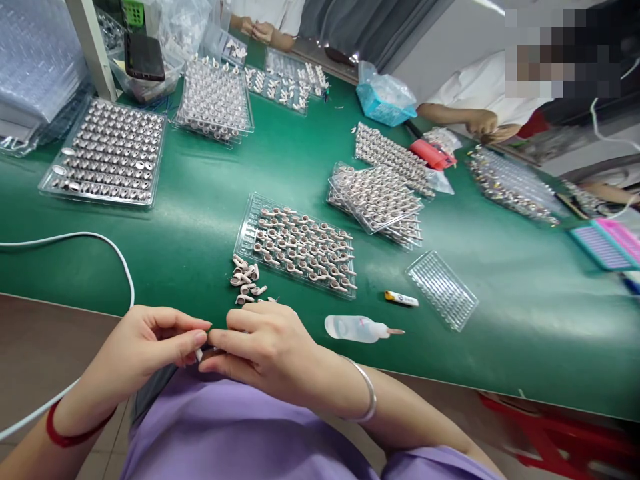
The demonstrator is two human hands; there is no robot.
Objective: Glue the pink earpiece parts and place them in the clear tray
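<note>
Close to the table's front edge, my left hand [160, 337] pinches a small white earbud shell [199, 355] between thumb and fingertips. My right hand [265, 340] meets it there, its thumb and fingers closed on the same piece. Most of the shell is hidden by the fingers. Just beyond the hands lies a loose pile of pale earbud shells [245, 275]. Behind that pile, a clear plastic tray [245, 227] carries rows of similar shells with round cups and stems. To the right of my right hand, a translucent squeeze bottle [353, 328] lies on its side.
On the green table [210, 180] are a white-and-yellow marker-like stick [401, 299], a clear ribbed tray [443, 290], stacked shell trays [377, 197] and a tray of silvery parts [110, 153]. A white cable [113, 243] crosses the left side. Co-workers' hands [483, 123] are across the table.
</note>
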